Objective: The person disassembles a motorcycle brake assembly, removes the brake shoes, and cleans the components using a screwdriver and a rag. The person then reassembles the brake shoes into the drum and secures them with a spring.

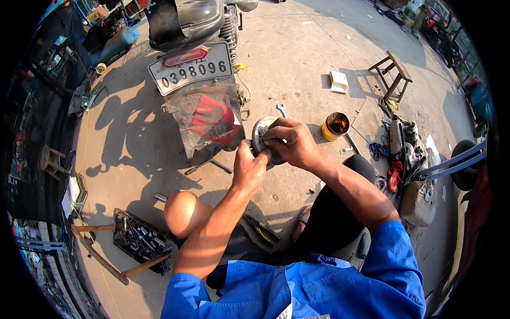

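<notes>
Between my two hands is a round grey metal part (258,128), disc-like and worn, held in front of a motorcycle's rear mudguard (186,109). My left hand (249,169) grips its near left edge, thumb and fingers closed. Over its top and right side bends my right hand (293,142), its fingers pinched near the middle of the disc. Whatever those fingertips press on is hidden. Just beyond the disc, a spanner (283,110) lies on the concrete. A tin can (335,127) with dark contents stands to the right of my right hand.
An open toolbox (123,242) full of sockets sits at lower left beside a wooden frame (101,260). Pliers (261,229) lie between my legs. Farther right are a white box (338,81), a wooden stool (397,72) and a heap of rags and parts (401,143).
</notes>
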The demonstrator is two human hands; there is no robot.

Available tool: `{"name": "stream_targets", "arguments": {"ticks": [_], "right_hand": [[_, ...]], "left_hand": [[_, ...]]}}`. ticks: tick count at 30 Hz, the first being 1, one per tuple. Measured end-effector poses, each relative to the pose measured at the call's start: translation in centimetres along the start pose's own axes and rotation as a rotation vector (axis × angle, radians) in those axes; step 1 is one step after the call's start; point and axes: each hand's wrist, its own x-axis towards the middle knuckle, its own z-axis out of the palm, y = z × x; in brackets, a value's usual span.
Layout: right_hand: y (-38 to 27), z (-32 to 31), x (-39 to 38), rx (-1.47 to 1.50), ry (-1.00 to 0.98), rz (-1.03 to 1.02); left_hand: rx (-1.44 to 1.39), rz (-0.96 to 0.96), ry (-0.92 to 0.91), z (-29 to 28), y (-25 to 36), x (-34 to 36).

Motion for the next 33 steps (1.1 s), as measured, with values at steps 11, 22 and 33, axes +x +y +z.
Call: {"name": "stream_targets", "arguments": {"ticks": [11, 22, 33], "right_hand": [[0.1, -0.4, 0.1, 0.060, -0.014, 0.091], [0.2, 0.1, 0.1, 0.028, -0.024, 0.065], [0.4, 0.0, -0.1, 0.079, -0.084, 0.033]], "left_hand": [[0.042, 0.022, -0.009, 0.4, 0.9, -0.5], [-0.018, -0.002, -0.008, 0.2, 0.4, -0.2], [-0.044, -0.012, -0.004, 0.3, 0.4, -0.1]]}}
